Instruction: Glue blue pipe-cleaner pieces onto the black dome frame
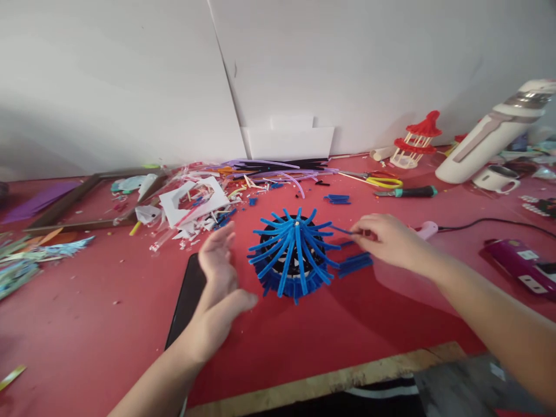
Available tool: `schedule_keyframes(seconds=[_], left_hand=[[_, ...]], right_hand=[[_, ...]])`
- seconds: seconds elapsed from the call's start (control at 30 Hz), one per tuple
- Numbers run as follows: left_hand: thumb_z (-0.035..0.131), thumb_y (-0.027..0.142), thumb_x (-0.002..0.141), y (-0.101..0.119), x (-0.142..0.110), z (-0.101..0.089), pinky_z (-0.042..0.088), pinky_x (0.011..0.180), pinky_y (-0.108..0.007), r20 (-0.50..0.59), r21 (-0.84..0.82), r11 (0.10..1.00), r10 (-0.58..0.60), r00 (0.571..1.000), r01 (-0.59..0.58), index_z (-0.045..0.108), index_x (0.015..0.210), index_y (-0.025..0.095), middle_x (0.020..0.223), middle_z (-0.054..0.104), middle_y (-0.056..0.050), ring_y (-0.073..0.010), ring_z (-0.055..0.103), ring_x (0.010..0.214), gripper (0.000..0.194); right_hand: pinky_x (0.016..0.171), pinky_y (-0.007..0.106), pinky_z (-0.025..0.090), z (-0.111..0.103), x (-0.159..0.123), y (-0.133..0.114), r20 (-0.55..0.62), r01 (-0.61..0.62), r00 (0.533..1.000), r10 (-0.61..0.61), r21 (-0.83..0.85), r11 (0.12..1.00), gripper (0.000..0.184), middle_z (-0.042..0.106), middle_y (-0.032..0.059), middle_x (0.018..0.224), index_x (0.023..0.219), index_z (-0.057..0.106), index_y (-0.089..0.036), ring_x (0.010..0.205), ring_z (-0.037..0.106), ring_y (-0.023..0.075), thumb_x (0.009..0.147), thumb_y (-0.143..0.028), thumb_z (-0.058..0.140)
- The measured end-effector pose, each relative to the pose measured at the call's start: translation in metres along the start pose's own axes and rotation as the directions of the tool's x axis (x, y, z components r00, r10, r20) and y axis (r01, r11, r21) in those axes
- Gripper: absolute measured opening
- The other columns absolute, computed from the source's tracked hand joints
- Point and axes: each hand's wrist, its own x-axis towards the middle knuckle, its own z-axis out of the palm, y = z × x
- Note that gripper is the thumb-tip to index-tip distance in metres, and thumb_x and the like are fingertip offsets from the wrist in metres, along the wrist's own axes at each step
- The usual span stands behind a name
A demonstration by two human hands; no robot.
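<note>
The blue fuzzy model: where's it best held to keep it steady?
Probably low, around the lower fringe of the model, coming from the left with the open left hand. The upper strips fan out from the peak to free ends and may bend if squeezed, while loose blue pieces lie close on the right.

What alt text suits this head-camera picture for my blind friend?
A person's right hand holds a blue strip beside a spiky blue dome on a red table; the open left hand is opposite. Behind are scraps and a white bottle.
</note>
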Motion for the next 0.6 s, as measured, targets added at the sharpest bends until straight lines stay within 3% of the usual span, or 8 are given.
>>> schedule_keyframes(seconds=[0.07,0.13,0.17,0.23,0.3,0.37,0.5,0.6], left_hand=[[0.076,0.021,0.067,0.019,0.011,-0.005,0.043,0.115,-0.047,-0.089,-0.034,0.997,0.07,0.994,-0.073,0.056,0.123,0.034,0.147,0.054,-0.001,-0.0287,0.047,0.139,0.061],[0.078,0.013,0.071,0.048,0.022,-0.005,0.047,0.109,-0.033,-0.093,-0.103,0.973,0.2,0.976,-0.209,0.064,0.121,0.03,0.136,0.063,-0.001,-0.0214,0.055,0.128,0.054],[0.077,0.016,0.079,0.064,0.026,-0.003,0.052,0.1,-0.029,-0.014,-0.122,0.961,0.247,0.969,-0.247,0.068,0.121,0.028,0.122,0.069,-0.001,-0.0184,0.062,0.114,0.045],[0.078,0.021,0.084,0.093,0.031,0.007,0.059,0.084,-0.029,0.191,-0.08,0.963,0.27,0.944,-0.259,0.066,0.13,0.028,0.101,0.075,-0.001,-0.0171,0.069,0.094,0.048],[0.082,0.022,0.083,0.113,0.031,0.02,0.06,0.077,-0.027,0.258,-0.034,0.949,0.311,0.915,-0.313,0.071,0.121,0.028,0.097,0.077,0.0,-0.0155,0.071,0.085,0.04],[0.076,0.02,0.089,0.122,0.029,0.03,0.061,0.075,-0.025,0.227,0.027,0.937,0.334,0.915,-0.349,0.076,0.095,0.026,0.087,0.077,0.002,-0.0134,0.072,0.08,0.009],[0.078,0.018,0.088,0.121,0.039,0.036,0.062,0.07,-0.022,0.182,0.008,0.928,0.365,0.913,-0.373,0.074,0.085,0.025,0.084,0.077,0.004,-0.0105,0.073,0.076,0.008],[0.081,0.013,0.084,0.123,0.055,0.036,0.064,0.074,-0.02,0.17,-0.111,0.897,0.442,0.881,-0.429,0.073,0.088,0.024,0.087,0.077,0.005,-0.009,0.074,0.081,0.014]], right_hand=[[0.067,0.03,0.049,-0.018,0.001,-0.009,-0.082,-0.018,0.996,0.032,0.166,0.986,0.026,0.077,0.0055,0.092,0.095,0.073,-0.023,0.079,0.069,0.0186,0.097,-0.038,0.052],[0.063,0.028,0.05,-0.039,0.002,-0.03,-0.176,0.021,0.983,0.047,0.369,0.929,0.024,0.076,0.0038,0.087,0.091,0.073,-0.023,0.074,0.068,0.0172,0.094,-0.042,0.058],[0.06,0.027,0.049,-0.049,0.003,-0.044,-0.224,0.078,0.974,0.024,0.437,0.896,0.022,0.074,0.0026,0.082,0.087,0.073,-0.023,0.07,0.065,0.0156,0.092,-0.04,0.061],[0.049,0.023,0.041,-0.065,0.003,-0.073,-0.252,0.15,0.968,-0.012,0.537,0.83,0.02,0.065,-0.0008,0.067,0.08,0.072,-0.022,0.057,0.055,0.0111,0.09,-0.037,0.064],[0.043,0.021,0.034,-0.075,0.001,-0.097,-0.194,0.18,0.978,-0.071,0.629,0.756,0.021,0.058,-0.0032,0.059,0.076,0.071,-0.02,0.051,0.048,0.0083,0.09,-0.034,0.064],[0.041,0.02,0.032,-0.078,0.001,-0.111,-0.146,0.179,0.983,-0.108,0.674,0.717,0.019,0.056,-0.004,0.058,0.077,0.071,-0.019,0.049,0.047,0.007,0.091,-0.03,0.063],[0.04,0.02,0.03,-0.077,0.007,-0.114,-0.245,0.189,0.97,-0.014,0.711,0.677,0.018,0.053,-0.0053,0.056,0.08,0.073,-0.02,0.047,0.044,0.0059,0.092,-0.031,0.067],[0.048,0.022,0.04,-0.08,0.015,-0.114,-0.4,0.297,0.915,0.05,0.751,0.59,0.015,0.062,-0.0039,0.061,0.077,0.075,-0.022,0.054,0.053,0.0074,0.089,-0.03,0.073]])
